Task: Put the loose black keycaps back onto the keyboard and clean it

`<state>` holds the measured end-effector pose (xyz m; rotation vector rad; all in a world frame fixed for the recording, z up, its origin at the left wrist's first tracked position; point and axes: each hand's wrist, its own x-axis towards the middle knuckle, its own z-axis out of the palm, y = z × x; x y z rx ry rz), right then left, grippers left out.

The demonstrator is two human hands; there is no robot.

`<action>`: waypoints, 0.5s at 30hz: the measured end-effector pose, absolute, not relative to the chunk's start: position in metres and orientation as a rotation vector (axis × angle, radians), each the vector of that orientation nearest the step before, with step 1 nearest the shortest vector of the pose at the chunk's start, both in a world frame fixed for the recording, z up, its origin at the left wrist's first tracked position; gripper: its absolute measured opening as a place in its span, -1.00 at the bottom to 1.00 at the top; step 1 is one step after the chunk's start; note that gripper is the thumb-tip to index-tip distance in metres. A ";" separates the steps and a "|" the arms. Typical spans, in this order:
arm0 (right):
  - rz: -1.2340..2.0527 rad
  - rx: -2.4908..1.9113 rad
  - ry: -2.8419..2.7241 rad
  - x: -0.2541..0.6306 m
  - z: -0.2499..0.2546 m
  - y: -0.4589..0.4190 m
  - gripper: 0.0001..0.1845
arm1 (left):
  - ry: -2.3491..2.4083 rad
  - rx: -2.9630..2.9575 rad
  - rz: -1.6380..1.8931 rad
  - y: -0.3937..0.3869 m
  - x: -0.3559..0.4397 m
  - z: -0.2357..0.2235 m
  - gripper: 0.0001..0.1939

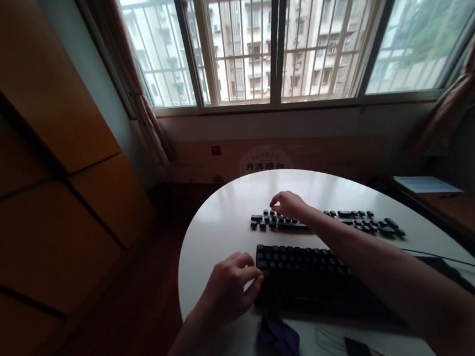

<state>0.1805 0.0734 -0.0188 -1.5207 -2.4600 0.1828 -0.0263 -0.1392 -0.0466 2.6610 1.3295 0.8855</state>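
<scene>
A black keyboard [298, 256] lies on the round white table, its upper rows of keys fitted and a plain dark area below them. My left hand [234, 283] is at its left end, thumb and fingers bent together against the edge. Beyond it, loose black keycaps [257, 218] are laid out in rows. Over the left part of these rows reaches my right hand [288, 202], its fingertips curled down in a pinch at a small keycap, which is mostly hidden. My right forearm covers part of the keyboard and of the keycap rows.
A purple cloth [280, 341] lies near the table's front, with a small black object [358, 350] and thin wires to its right. A dark flat item [449, 276] and a cable [444, 257] are at the right. Behind the round table [208, 225] is a barred window [243, 50].
</scene>
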 end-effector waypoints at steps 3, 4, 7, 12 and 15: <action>0.201 -1.517 -2.493 0.174 -0.025 0.084 -0.75 | 1.323 2.643 0.861 -0.138 -0.027 -0.048 -0.89; 0.202 -1.504 -2.508 0.172 -0.026 0.086 -0.76 | 1.325 2.638 0.869 -0.138 -0.027 -0.048 -0.89; 0.202 -1.462 -2.552 0.169 -0.030 0.088 -0.79 | 1.333 2.624 0.924 -0.136 -0.027 -0.048 -0.87; 0.177 -1.412 -2.576 0.164 -0.036 0.089 -0.79 | 1.451 2.547 1.026 -0.133 -0.028 -0.048 -0.87; 0.162 -1.381 -2.556 0.158 -0.035 0.086 -0.79 | 1.515 2.510 1.044 -0.132 -0.029 -0.049 -0.87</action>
